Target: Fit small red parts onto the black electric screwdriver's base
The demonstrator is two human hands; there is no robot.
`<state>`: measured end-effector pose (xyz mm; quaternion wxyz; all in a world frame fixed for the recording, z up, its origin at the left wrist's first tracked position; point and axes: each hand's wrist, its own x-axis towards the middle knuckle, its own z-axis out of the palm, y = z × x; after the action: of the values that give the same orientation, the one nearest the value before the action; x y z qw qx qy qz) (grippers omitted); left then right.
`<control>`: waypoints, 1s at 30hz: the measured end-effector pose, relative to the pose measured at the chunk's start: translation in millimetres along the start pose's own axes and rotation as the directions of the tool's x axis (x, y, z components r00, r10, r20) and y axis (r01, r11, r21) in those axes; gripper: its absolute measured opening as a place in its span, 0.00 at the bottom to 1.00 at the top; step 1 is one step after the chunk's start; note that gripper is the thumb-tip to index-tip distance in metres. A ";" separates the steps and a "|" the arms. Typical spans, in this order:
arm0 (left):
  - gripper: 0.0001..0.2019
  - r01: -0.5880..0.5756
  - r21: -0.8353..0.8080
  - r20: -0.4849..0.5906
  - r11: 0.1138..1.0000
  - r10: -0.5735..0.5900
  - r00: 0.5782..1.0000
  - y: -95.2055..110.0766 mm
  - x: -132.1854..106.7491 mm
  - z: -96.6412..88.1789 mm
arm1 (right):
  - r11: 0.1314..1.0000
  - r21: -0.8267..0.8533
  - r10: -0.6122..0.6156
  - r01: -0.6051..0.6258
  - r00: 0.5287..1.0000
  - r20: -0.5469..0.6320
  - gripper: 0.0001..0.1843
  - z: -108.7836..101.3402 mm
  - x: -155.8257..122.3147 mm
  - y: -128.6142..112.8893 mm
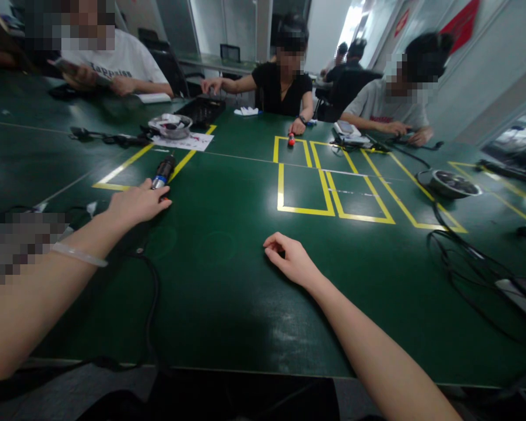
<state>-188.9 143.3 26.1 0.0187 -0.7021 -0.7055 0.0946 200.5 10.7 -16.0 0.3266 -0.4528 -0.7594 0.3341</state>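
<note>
Fingers of the left hand (135, 203) are bent around the near end of a tool (162, 172), thumb on its near side; the hand itself hides how firm the hold is. The tool is dark with a blue band, and it lies aslant near the right line of the left tape outline (134, 159), its far end pointing away from the person. A pale band (79, 255) circles the left wrist.

The right hand (289, 255) is at the middle of the green table (228, 304), well apart from the tool. Its fingers are loosely curled, tips close to the thumb with a small gap behind them, and no object shows in its grasp.

Beyond the tool, a bowl (170, 126) stands on a printed sheet (197, 141), just beside a black tray (204, 111). Across the table, a co-worker in a black top (283, 93) has one hand at the tray and the other by a small red object (291, 140). Another bowl (453, 183) stands far to the right, near some cables (451, 257).
</note>
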 end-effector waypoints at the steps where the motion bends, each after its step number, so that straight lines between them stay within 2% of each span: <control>1: 0.31 0.008 0.005 0.003 1.000 -0.008 1.000 -5.7 1.6 0.9 | 1.000 0.002 -0.002 0.002 1.000 0.001 0.04 0.1 0.1 0.2; 6: 0.31 0.030 0.023 -0.017 0.999 -0.029 0.999 -17.2 1.2 6.8 | 1.000 -0.020 -0.006 0.006 1.000 0.006 0.03 0.2 0.4 0.9; 10: 0.31 0.027 0.035 -0.030 0.999 -0.026 0.999 -12.5 -0.7 7.7 | 0.999 -0.033 -0.002 0.002 1.000 0.004 0.03 0.3 0.4 1.0; 23: 0.33 0.036 0.072 0.052 0.997 -0.040 0.998 -13.0 5.7 -2.4 | 0.999 -0.051 0.003 -0.002 1.000 0.009 0.04 -0.3 -0.1 0.1; 30: 0.31 0.038 0.095 0.009 0.995 -0.039 0.999 -6.6 -3.3 -1.8 | 0.998 -0.060 -0.012 0.013 1.000 0.011 0.04 1.1 0.5 1.6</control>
<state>-195.1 140.3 29.3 0.0501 -0.6863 -0.7136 0.1316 200.1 11.4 -17.8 0.3108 -0.4560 -0.7737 0.3114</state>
